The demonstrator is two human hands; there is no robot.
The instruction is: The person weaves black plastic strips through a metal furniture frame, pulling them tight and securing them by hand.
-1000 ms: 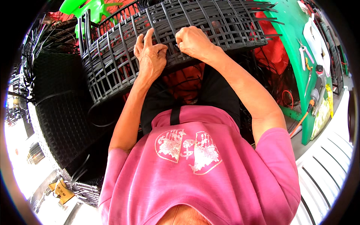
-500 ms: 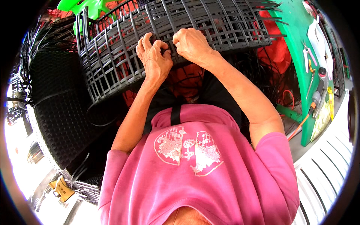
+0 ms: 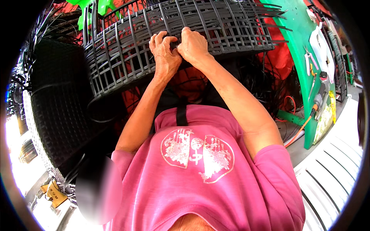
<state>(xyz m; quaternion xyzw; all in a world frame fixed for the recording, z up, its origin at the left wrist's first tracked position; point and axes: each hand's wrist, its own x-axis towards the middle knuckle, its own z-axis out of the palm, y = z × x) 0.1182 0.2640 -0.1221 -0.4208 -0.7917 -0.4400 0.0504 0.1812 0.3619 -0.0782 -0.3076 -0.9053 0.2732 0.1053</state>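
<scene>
A half-woven black panel of flat plastic-looking strips arches across the far side, with loose strip ends sticking out at its right. My left hand is closed at the panel's near edge, its fingers bent and pinched against the weave. Right beside it, my right hand makes a tight fist on the same stretch of strips, thumb side toward the left hand. The two hands almost touch. What lies between the fingertips is hidden by the fingers.
A dark, finely woven piece stands at the left. Along the right runs a green board carrying pink-handled snips, a power tool with an orange cord, and a yellow tape. A white slatted surface lies nearer.
My right hand has turned and moved left, closing the gap to my left hand. My left hand sits slightly further right in view; the whole scene has shifted a little with the head.
</scene>
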